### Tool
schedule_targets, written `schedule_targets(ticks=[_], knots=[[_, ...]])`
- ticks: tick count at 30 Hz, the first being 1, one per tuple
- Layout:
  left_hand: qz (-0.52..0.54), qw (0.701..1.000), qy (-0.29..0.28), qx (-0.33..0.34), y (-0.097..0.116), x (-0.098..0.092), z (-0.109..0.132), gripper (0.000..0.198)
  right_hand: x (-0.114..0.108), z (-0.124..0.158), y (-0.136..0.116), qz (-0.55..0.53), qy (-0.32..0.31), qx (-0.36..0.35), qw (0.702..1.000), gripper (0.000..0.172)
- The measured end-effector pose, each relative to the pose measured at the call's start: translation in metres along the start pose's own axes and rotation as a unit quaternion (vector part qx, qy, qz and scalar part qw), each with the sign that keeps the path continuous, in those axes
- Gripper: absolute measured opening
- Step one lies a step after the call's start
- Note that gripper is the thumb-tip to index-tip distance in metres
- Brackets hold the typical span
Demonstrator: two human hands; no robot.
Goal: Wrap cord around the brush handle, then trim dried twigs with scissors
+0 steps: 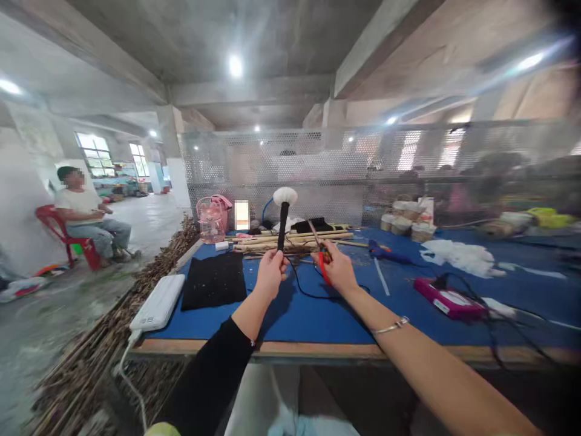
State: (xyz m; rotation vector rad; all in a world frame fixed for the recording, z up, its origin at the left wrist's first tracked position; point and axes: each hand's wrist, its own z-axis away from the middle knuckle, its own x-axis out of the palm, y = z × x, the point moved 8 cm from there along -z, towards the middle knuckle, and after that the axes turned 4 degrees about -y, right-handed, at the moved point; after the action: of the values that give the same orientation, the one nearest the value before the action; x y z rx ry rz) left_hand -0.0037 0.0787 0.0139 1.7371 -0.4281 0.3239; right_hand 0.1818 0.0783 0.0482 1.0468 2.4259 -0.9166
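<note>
One slim blk stem [282, 227] w/ rounded white head [285, 196] stands near-upright in L grip [271, 274]. R grip [339, 266] holds red-handled pointed scissors [324, 266] over flat blue desk [295, 327].

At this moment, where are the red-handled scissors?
In the head view, the red-handled scissors are in the right hand, to the right of the white-topped black stem that the left hand holds.

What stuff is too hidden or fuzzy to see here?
Head view, black stick: lower end hidden inside the left hand.
Head view, scissors: handles partly covered by the right hand.
Head view, purple box: label too small and blurred to read.
Head view, right arm: upper part cut off by the bottom edge.
</note>
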Motion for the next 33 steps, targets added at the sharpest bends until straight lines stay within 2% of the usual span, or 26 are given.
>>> schedule_targets(ticks=[3, 6, 8, 12, 16, 20, 28, 33], knots=[[0.026, 1.000, -0.006, -0.014, 0.001, 0.000, 0.001, 0.024, -0.007, -0.005, 0.022, -0.005, 0.040, 0.059, 0.997, 0.038], [0.031, 0.999, 0.004, -0.015, 0.002, -0.002, 0.001, 0.025, -0.003, -0.007, 0.031, 0.012, 0.004, 0.071, 0.997, 0.038], [0.022, 1.000, 0.018, -0.006, 0.003, -0.004, 0.001, 0.026, 0.005, -0.007, 0.021, 0.033, -0.049, 0.024, 0.998, 0.041], [-0.011, 0.999, 0.045, 0.023, 0.007, -0.010, 0.001, 0.027, 0.020, 0.001, -0.018, 0.081, -0.114, -0.115, 0.983, 0.041], [-0.053, 0.996, 0.056, 0.040, 0.008, -0.012, 0.001, 0.022, 0.030, 0.009, -0.041, 0.121, -0.149, -0.151, 0.970, 0.044], [-0.096, 0.993, 0.044, 0.054, 0.005, -0.011, 0.000, 0.022, 0.028, 0.010, -0.047, 0.130, -0.146, -0.153, 0.969, 0.045], [-0.223, 0.964, 0.011, 0.145, 0.013, -0.005, 0.001, 0.018, 0.018, 0.009, -0.051, 0.114, -0.115, -0.164, 0.973, 0.040], [-0.241, 0.958, -0.003, 0.158, 0.016, -0.001, 0.004, 0.019, 0.018, 0.011, -0.046, 0.123, -0.091, -0.165, 0.974, 0.041]])
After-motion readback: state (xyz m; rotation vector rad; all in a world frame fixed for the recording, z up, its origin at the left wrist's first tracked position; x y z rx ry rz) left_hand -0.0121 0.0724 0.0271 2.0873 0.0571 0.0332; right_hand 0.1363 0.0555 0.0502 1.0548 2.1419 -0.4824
